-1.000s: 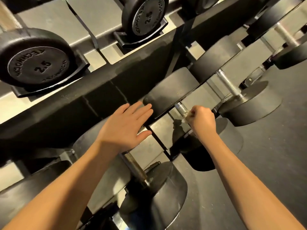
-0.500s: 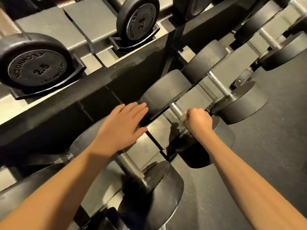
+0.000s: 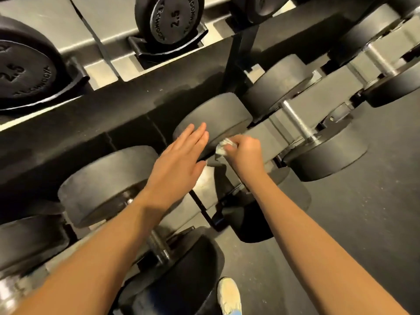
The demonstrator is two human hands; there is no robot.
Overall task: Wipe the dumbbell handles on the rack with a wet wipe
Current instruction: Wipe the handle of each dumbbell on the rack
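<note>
- Bare left hand (image 3: 179, 160) and bare right hand (image 3: 246, 152), forearms (image 3: 95, 253) uncovered to the picture's edge.
- One pale cream trainer (image 3: 229, 294) (light-blue patch at its lower end).

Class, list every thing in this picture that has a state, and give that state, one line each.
left hand, open, fingers straight.
right hand, curled round the wet wipe.
wet wipe, crumpled, held at the middle dumbbell handle.
middle dumbbell, racked, handle hidden by the hand.
right dumbbell, racked, handle bare.
2.5 dumbbell, seated in its cradle.
</note>
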